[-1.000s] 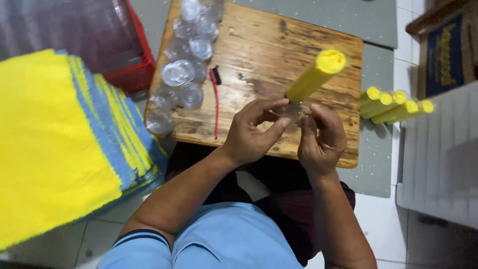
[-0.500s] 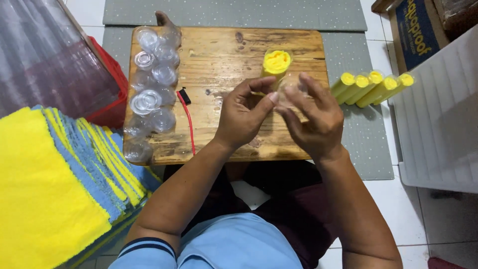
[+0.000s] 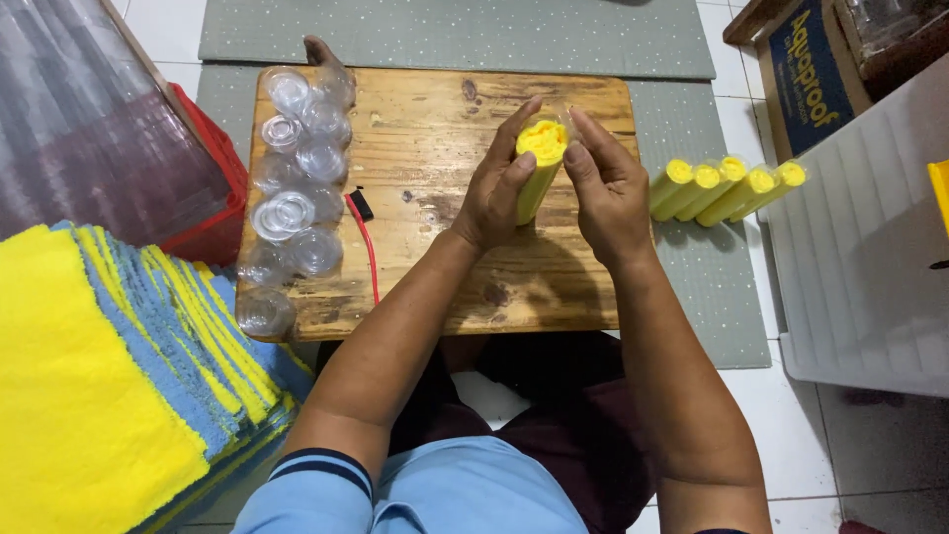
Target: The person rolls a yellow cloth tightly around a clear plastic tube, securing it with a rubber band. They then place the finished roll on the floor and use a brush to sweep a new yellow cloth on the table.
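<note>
A yellow rolled cloth in a clear tube (image 3: 540, 163) stands upright over a low wooden table (image 3: 445, 119). My left hand (image 3: 494, 193) grips its side, fingers wrapped around it. On its other side, my right hand (image 3: 605, 188) presses against it, fingertips at the top rim where a clear cap seems to sit. Several clear plastic caps (image 3: 297, 178) lie in a row along the table's left edge.
Several finished yellow tubes (image 3: 727, 188) lie side by side on the grey mat to the right. A stack of yellow and blue cloths (image 3: 109, 386) fills the lower left. A red-handled tool (image 3: 361, 232) lies on the table. A white bin (image 3: 870, 257) stands at right.
The tube went from tilted up to the right to upright between both hands. The camera tilted, so the table sits more centred.
</note>
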